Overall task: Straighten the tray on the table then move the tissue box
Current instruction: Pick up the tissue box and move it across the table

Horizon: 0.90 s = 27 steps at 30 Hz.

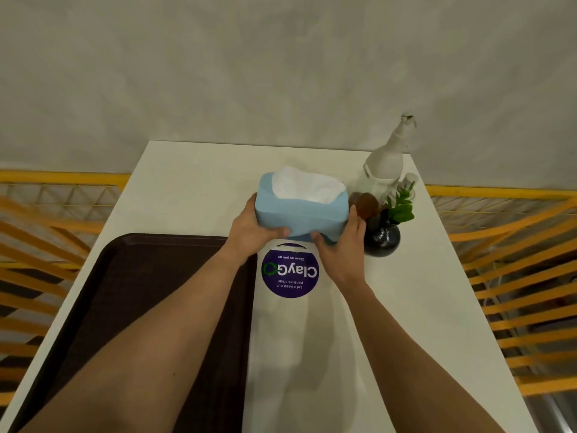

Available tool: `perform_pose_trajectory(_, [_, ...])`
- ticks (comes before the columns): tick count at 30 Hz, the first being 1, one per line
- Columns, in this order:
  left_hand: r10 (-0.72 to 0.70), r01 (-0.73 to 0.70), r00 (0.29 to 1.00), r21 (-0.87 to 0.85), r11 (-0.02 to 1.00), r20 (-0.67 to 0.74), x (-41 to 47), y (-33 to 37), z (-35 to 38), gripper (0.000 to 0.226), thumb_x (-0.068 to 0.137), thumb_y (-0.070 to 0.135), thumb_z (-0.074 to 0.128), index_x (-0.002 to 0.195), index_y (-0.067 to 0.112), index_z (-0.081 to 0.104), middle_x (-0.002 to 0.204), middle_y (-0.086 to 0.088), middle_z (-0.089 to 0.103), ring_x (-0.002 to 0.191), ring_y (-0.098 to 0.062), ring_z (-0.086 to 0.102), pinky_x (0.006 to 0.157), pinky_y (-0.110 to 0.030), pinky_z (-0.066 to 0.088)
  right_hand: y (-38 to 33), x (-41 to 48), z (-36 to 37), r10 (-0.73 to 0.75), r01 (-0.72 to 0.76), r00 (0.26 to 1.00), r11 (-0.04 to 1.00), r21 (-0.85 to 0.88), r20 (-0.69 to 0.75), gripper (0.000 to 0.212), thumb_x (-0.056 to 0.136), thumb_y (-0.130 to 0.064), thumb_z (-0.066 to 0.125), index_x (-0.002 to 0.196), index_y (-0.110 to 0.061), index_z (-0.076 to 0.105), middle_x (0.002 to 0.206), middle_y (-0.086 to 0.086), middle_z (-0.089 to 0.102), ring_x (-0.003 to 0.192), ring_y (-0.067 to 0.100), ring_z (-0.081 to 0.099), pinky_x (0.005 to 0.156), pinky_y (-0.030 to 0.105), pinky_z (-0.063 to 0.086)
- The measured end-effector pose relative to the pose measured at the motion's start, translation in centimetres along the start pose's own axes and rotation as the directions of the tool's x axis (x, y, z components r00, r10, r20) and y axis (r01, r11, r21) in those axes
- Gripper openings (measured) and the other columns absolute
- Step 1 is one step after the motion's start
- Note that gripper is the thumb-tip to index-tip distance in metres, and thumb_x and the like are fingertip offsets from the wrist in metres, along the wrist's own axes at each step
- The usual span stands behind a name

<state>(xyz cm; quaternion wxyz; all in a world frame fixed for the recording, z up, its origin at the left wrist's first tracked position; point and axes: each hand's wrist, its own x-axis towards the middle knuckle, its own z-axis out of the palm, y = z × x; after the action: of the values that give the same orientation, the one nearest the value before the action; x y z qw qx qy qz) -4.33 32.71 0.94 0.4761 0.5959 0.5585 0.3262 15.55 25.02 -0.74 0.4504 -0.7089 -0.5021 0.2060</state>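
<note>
A light blue tissue box (301, 210) with white tissue sticking out of its top is held over the far middle of the white table (193, 189). My left hand (249, 229) grips its left end and my right hand (342, 245) grips its right end, thumbs on the near side. The box looks raised a little off the table, just beyond a round purple sticker (290, 270). A dark brown tray (140, 276) lies on the table's left half, its edges parallel to the table edges; my left forearm crosses over it.
Right of the box stand a white spray bottle (387, 170), a small brown object (363, 204) and a dark round vase with a green plant (382, 237). Yellow railings (499, 232) flank the table on both sides. A grey wall rises behind.
</note>
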Motion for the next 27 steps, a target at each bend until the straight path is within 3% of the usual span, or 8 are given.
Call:
perform_pose_trajectory(3, [0.042,-0.043,0.998,-0.006,0.999,-0.055,0.0,0.0,0.5,0.094,0.065,0.029,0.094,0.145,0.029,0.044,0.123,0.013,0.060,0.113,-0.014,0.058,0.079,-0.018,0.049,0.2,0.4,0.3,-0.022,0.022,1.000,1.000,-0.011,-0.011,0.090,0.086,-0.030,0.082,0.156,-0.017,0.027,0.143,0.001,0.036,0.114,-0.008,0.035,0.090,-0.001,0.029])
perform_pose_trajectory(6, [0.065,-0.066,0.996,0.000,0.998,-0.068,0.1,0.1,0.1,0.090,0.067,0.030,0.094,0.143,0.028,0.046,0.120,0.014,0.059,0.109,-0.011,0.057,0.074,-0.013,0.046,-0.1,0.7,0.3,-0.017,0.016,1.000,0.999,0.047,0.011,0.087,0.087,-0.026,0.081,0.154,-0.019,0.027,0.145,0.001,0.039,0.119,-0.002,0.038,0.099,0.017,0.038])
perform_pose_trajectory(8, [0.073,-0.074,0.994,-0.004,0.997,-0.078,-0.1,0.4,-0.4,0.089,0.067,0.030,0.094,0.142,0.029,0.047,0.118,0.015,0.059,0.108,-0.010,0.057,0.073,-0.012,0.047,-0.5,0.8,0.4,-0.033,0.031,0.999,0.995,0.095,0.024,0.085,0.087,-0.025,0.081,0.153,-0.022,0.028,0.142,-0.005,0.044,0.122,0.002,0.045,0.102,0.021,0.041])
perform_pose_trajectory(12, [0.107,-0.108,0.988,0.005,0.994,-0.115,-0.8,1.1,-2.2,0.088,0.067,0.031,0.094,0.142,0.028,0.048,0.120,0.014,0.060,0.109,-0.009,0.056,0.074,-0.010,0.047,-2.0,0.8,0.9,-0.088,0.085,0.996,0.984,0.156,0.015,0.081,0.087,-0.025,0.081,0.151,-0.030,0.032,0.130,-0.027,0.048,0.120,-0.017,0.047,0.088,0.000,0.040])
perform_pose_trajectory(17, [0.147,-0.143,0.977,0.037,0.989,-0.153,-2.0,1.4,-5.7,0.086,0.067,0.032,0.093,0.141,0.026,0.049,0.123,0.010,0.061,0.110,-0.013,0.058,0.079,-0.016,0.050,-4.7,0.5,2.2,-0.122,0.113,0.992,0.978,0.176,0.044,0.081,0.086,-0.028,0.081,0.150,-0.032,0.033,0.137,-0.014,0.050,0.123,-0.001,0.051,0.098,0.018,0.048])
perform_pose_trajectory(22, [0.155,-0.154,0.966,0.020,0.988,-0.208,-3.2,0.0,-12.4,0.085,0.065,0.035,0.094,0.138,0.031,0.050,0.113,0.020,0.059,0.105,-0.008,0.058,0.068,-0.004,0.047,-9.3,-1.6,6.6,-0.161,0.147,0.984,0.974,0.175,0.069,0.081,0.088,-0.034,0.079,0.152,-0.033,0.029,0.144,-0.012,0.047,0.129,0.008,0.051,0.104,0.035,0.053])
perform_pose_trajectory(27, [0.156,-0.150,0.964,0.042,0.988,-0.214,-3.7,-0.4,-14.1,0.084,0.066,0.036,0.093,0.137,0.030,0.049,0.113,0.017,0.059,0.106,-0.011,0.057,0.072,-0.010,0.045,-10.0,-1.7,8.0,-0.165,0.150,0.983,0.974,0.170,0.078,0.082,0.088,-0.036,0.079,0.154,-0.030,0.030,0.147,-0.009,0.047,0.131,0.010,0.051,0.106,0.036,0.051])
